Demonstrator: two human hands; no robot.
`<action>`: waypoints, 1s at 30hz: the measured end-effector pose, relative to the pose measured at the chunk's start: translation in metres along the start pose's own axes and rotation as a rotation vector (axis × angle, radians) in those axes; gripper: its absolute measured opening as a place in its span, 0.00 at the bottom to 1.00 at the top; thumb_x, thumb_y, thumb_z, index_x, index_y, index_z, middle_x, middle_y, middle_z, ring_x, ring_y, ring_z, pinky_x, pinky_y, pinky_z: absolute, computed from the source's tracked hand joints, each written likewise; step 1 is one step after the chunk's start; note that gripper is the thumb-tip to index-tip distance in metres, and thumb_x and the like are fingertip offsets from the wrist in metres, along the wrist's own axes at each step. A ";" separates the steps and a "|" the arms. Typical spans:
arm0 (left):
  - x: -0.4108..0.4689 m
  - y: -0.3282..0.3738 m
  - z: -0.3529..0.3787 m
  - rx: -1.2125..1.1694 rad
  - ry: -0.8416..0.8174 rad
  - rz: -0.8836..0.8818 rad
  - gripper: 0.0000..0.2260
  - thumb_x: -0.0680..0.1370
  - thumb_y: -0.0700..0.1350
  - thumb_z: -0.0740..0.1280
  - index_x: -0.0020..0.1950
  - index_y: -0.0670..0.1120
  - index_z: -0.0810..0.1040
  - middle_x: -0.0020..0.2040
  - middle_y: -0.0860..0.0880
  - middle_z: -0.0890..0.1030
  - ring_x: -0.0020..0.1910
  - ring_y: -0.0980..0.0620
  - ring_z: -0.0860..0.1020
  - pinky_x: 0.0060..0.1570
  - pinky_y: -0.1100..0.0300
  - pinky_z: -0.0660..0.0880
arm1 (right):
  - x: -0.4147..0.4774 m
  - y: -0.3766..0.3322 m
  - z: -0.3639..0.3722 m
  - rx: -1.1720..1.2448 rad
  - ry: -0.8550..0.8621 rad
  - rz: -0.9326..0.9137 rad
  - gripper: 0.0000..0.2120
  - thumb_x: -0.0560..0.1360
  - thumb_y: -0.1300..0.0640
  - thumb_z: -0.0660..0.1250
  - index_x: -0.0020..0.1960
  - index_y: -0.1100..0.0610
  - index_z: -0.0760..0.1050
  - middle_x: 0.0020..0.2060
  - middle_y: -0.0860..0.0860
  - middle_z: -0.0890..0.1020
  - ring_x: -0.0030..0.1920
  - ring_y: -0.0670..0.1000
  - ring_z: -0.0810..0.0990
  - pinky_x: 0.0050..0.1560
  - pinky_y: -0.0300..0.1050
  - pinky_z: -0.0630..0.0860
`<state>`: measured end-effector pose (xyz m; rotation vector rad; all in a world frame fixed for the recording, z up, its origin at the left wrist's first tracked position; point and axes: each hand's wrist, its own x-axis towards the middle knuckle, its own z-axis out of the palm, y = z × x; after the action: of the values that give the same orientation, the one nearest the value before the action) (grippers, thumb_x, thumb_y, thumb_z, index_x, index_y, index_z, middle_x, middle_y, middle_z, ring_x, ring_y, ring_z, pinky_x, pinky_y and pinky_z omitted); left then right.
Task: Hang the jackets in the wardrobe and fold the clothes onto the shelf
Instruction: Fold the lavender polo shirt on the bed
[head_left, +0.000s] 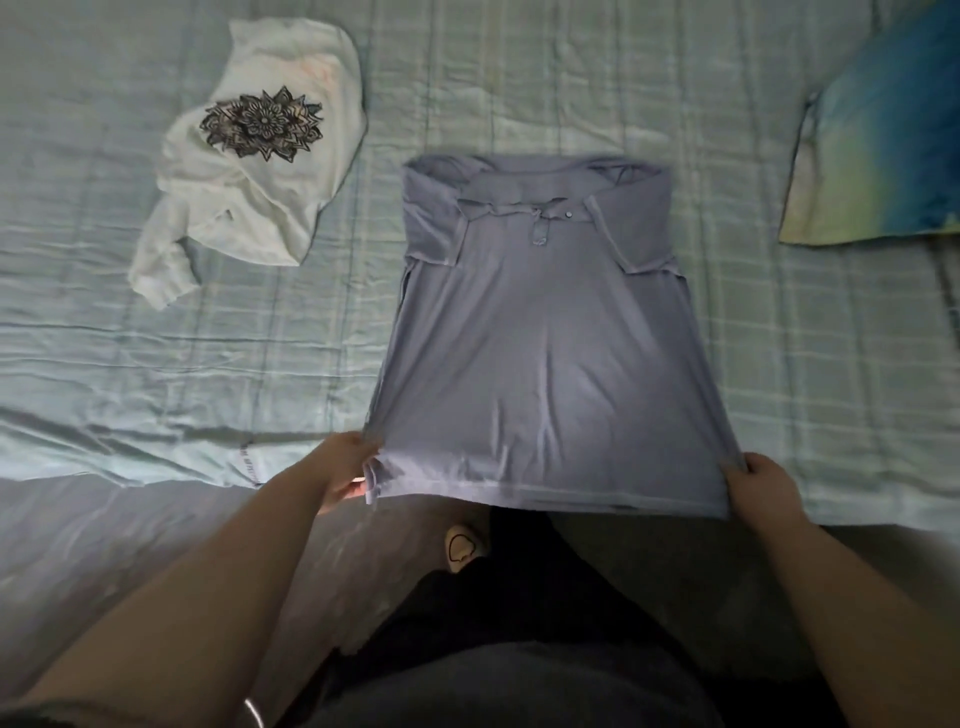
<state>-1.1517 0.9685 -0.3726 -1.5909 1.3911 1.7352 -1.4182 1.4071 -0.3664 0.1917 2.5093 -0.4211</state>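
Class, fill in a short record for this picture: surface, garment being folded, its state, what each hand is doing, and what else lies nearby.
surface: bed with a pale checked cover
garment: blue polo shirt, lying flat, collar away from the person
state: sleeves folded in, bottom hem lifted
left hand: pinches the left hem corner
right hand: grips the right hem corner
nearby: white printed top, crumpled, to the left; blue-green pillow to the right

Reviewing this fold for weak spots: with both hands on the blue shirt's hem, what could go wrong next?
The left hand and right hand pinch only the hem corners of the blue polo shirt, so lifting could let the folded-in sleeves slip open. The hem overhangs the bed edge, so the shirt might slide off.
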 end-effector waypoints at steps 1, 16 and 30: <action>-0.004 -0.004 -0.002 -0.036 0.003 -0.004 0.11 0.83 0.46 0.64 0.60 0.39 0.78 0.43 0.41 0.80 0.39 0.47 0.81 0.43 0.53 0.77 | -0.004 0.003 -0.003 -0.004 -0.003 0.002 0.13 0.80 0.58 0.64 0.54 0.68 0.78 0.50 0.68 0.81 0.52 0.67 0.79 0.47 0.51 0.69; -0.025 -0.075 0.000 -0.175 0.002 -0.056 0.09 0.83 0.38 0.63 0.61 0.36 0.72 0.50 0.37 0.76 0.41 0.45 0.77 0.35 0.55 0.79 | -0.019 0.051 0.027 0.364 -0.066 0.248 0.16 0.79 0.50 0.66 0.57 0.61 0.79 0.48 0.61 0.81 0.47 0.61 0.81 0.53 0.58 0.79; 0.010 0.111 0.007 -0.583 0.067 0.111 0.09 0.81 0.31 0.59 0.46 0.39 0.77 0.39 0.42 0.76 0.32 0.51 0.79 0.32 0.63 0.78 | 0.067 -0.101 -0.040 1.083 -0.176 0.189 0.07 0.80 0.65 0.62 0.52 0.56 0.77 0.41 0.57 0.77 0.36 0.51 0.75 0.30 0.39 0.75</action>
<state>-1.2491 0.9243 -0.3390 -1.8974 1.0684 2.3224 -1.5174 1.3289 -0.3478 0.7469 1.8209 -1.5839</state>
